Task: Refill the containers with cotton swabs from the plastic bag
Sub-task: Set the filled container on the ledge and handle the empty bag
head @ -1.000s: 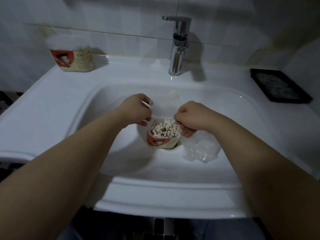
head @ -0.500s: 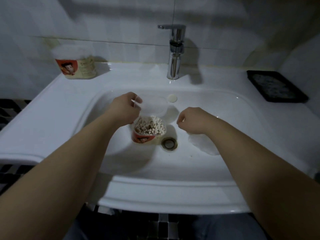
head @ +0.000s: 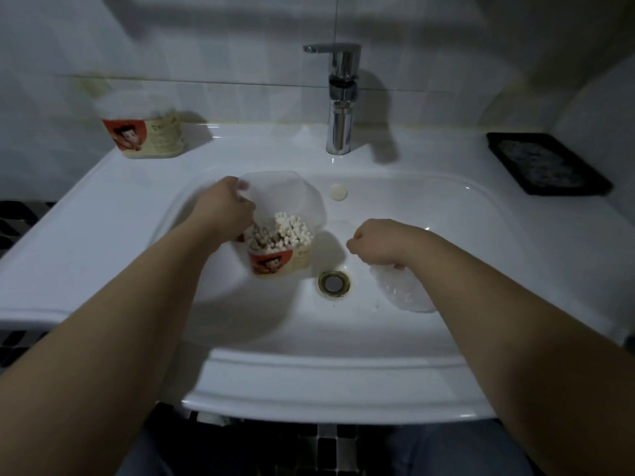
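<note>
Swab container (head: pixel 281 261) in sink (head: pixel 446 235), lid (head: pixel 281 194) open.
Left hand (head: pixel 226 211) fingers wrap its 9 o'clock side; right hand (head: pixel 374 240) curled over plastic bag (head: pixel 407 292), grip unclear.

The open container (head: pixel 280 261), red-and-cream labelled, sits tilted in the basin (head: pixel 446 214), full of cotton swabs (head: pixel 280 230), clear lid (head: pixel 281 195) swung back. A second container (head: pixel 147 135) stands lidded on the back-left ledge (head: pixel 240 146). The crumpled plastic bag (head: pixel 407 292) lies right of the drain (head: pixel 334 282).

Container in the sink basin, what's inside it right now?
Cotton swabs pack the container, white tips up. The left hand grips it and covers its left side; the label hides the stems and the bottom.
</note>
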The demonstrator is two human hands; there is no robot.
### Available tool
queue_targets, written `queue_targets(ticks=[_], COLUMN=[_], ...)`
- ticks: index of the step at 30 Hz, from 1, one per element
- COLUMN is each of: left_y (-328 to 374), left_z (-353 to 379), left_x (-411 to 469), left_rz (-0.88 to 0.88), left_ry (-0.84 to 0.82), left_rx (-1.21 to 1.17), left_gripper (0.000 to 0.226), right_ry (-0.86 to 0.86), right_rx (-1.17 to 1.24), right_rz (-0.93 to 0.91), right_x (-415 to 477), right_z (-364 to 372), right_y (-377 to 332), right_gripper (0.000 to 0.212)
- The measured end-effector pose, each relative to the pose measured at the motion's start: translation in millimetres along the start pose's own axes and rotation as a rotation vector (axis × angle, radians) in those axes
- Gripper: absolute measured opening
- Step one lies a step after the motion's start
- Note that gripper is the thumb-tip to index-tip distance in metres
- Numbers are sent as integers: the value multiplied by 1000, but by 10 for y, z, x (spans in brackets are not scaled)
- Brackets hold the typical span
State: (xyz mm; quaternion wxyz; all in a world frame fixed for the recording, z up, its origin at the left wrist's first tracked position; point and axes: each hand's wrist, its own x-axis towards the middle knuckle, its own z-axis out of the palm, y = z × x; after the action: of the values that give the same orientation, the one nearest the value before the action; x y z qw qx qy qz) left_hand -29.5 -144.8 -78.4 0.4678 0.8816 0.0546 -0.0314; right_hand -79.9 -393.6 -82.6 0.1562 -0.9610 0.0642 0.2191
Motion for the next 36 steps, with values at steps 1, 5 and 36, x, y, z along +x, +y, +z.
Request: queue_targets(ticks=[1, 5, 36], left_y=[18, 41, 61], left_z=[42, 270, 235], left_x=[-26, -158, -266], left_rz=[-11, -39, -278], left_ry=[-39, -243, -620], left_rx=[-35, -133, -158], left_gripper=[38, 35, 26], right_ry=[37, -13, -180], right_rx=[80, 649, 726], right_rz=[-9, 18, 149], right_x=[27, 36, -44], right_z=[-6, 2, 7], right_y=[-7, -63, -36], right_gripper=[44, 72, 16])
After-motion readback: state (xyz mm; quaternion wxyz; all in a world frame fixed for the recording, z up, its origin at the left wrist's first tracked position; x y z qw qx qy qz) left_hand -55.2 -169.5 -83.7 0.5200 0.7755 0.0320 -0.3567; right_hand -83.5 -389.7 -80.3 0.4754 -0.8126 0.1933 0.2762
